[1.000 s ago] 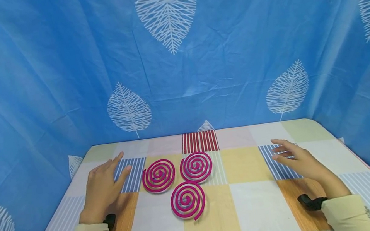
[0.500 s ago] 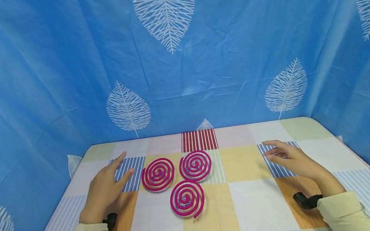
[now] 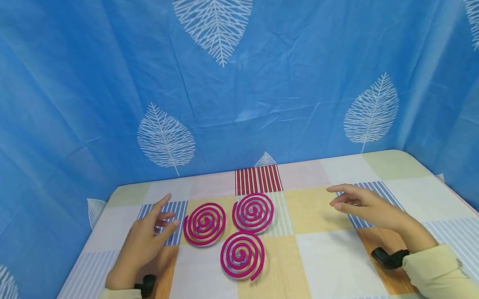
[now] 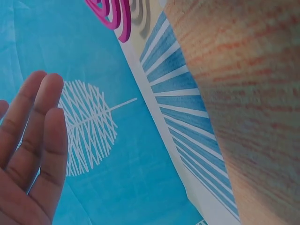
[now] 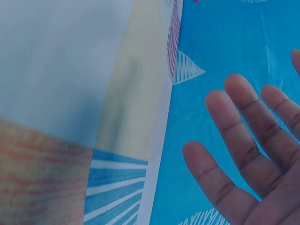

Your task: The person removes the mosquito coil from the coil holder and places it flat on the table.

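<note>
Three magenta spiral mosquito coils lie together left of the table's middle in the head view: a left coil, a back coil and a front coil. Just left of the left coil is my left hand, with its fingers extended, thumb apart and nothing held. In the left wrist view, part of a coil shows at the top. Well to the right of the coils, my right hand hovers over the table with relaxed fingers, its palm bare in the right wrist view.
A patchwork tablecloth covers the table. Blue curtains with white leaf prints enclose the back and both sides. Each wrist carries a black device, the left device and the right device.
My right hand has moved left, toward the table's middle. My left hand has shifted slightly right, closer to the left coil. The coils stay in place on the cloth.
</note>
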Available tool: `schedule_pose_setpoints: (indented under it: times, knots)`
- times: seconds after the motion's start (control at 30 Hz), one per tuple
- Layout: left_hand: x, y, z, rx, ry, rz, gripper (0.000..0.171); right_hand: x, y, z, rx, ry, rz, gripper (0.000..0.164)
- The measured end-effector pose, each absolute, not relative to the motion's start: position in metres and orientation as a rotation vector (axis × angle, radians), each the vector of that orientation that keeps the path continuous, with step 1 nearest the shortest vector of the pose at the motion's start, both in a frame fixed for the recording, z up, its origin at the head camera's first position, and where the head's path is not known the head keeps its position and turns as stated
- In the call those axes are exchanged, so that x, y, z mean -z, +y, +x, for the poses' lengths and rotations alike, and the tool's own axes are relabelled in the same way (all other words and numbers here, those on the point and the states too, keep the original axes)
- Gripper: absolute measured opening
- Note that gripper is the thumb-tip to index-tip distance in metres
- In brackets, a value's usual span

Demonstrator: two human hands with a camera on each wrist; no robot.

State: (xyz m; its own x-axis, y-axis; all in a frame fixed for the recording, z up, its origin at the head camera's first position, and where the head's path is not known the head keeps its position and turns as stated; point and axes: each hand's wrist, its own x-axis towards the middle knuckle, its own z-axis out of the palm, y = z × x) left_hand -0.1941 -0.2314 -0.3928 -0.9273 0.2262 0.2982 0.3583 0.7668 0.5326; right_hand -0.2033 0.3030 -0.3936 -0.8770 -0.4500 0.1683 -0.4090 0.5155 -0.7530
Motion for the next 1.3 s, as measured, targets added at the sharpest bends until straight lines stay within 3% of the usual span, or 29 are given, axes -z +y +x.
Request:
schedule_pose_setpoints:
  times: [1.3]
  knots:
    - [0.4, -0.219, -0.194, 1.118, -2.769, -0.54, 0.055, 0.393, 0.276, -0.209, 1.32, 2.49, -0.91, 0.04]
